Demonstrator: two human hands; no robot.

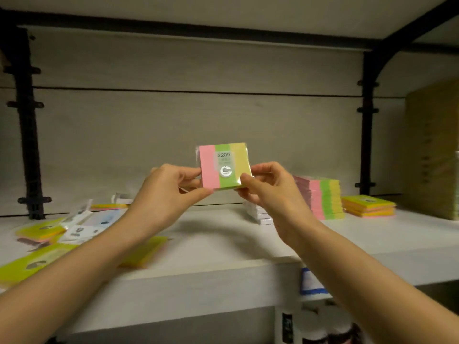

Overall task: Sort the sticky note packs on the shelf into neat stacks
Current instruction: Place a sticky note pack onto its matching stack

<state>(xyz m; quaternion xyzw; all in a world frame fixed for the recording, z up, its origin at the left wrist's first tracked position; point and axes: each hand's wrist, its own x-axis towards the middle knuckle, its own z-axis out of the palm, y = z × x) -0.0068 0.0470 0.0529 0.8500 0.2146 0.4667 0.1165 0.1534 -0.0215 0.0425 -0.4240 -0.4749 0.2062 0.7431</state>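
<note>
Both hands, left hand (171,187), right hand (268,187), gripping striped pack (223,167), above shelf (223,244)

A square cellophane-wrapped pack of pink, green and yellow striped sticky notes (223,167) is being held upright above the white wooden shelf (223,244), the left hand (164,189) gripping its left edge and the right hand (268,187) its right. Behind and right of the right hand, a tall stack of striped packs (323,198) is standing on the shelf, with a low stack of yellow-topped packs (368,206) just beside it on the right and a short pile of white packs (260,214) on its left. Loose yellow and white packs (49,234) are lying scattered at the shelf's left end.
</note>
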